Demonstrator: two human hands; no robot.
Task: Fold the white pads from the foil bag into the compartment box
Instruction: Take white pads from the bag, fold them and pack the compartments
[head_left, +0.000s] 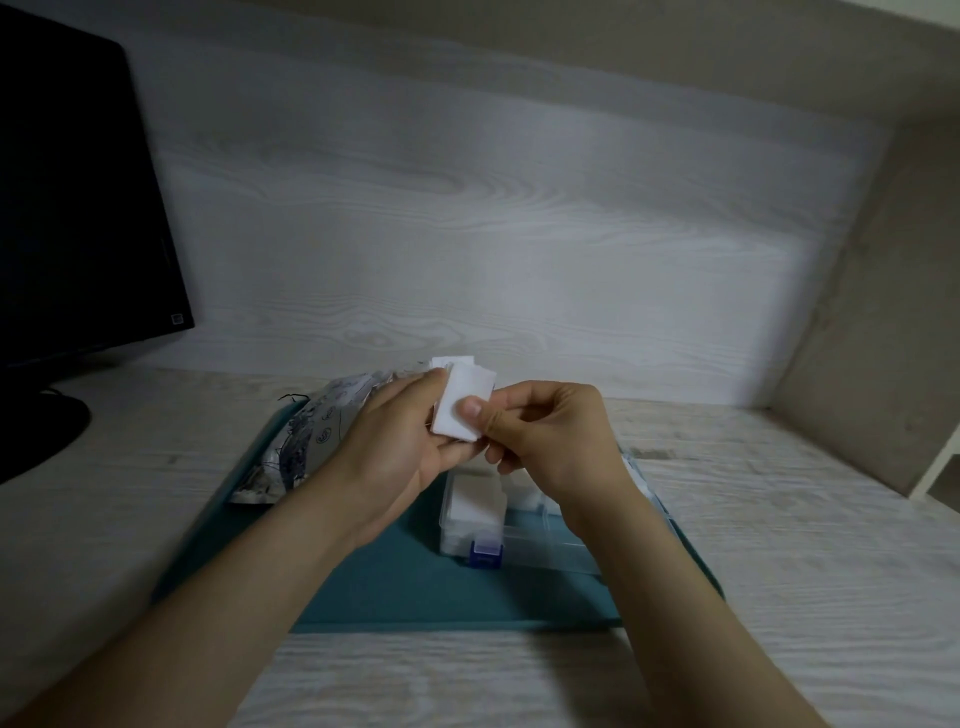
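both hands, left hand (400, 436) and right hand (550, 436), pinch one white pad (460, 405) above the compartment box (524, 535).

Black monitor (78, 208) at left, teal tray (415, 587) on pale wood-grain desk (805, 545)

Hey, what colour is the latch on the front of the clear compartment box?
Dark blue; the latch shows best in the head view.

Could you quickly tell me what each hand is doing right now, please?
Left hand: holding the white pad.
Right hand: pinching the same pad, thumb on its front.
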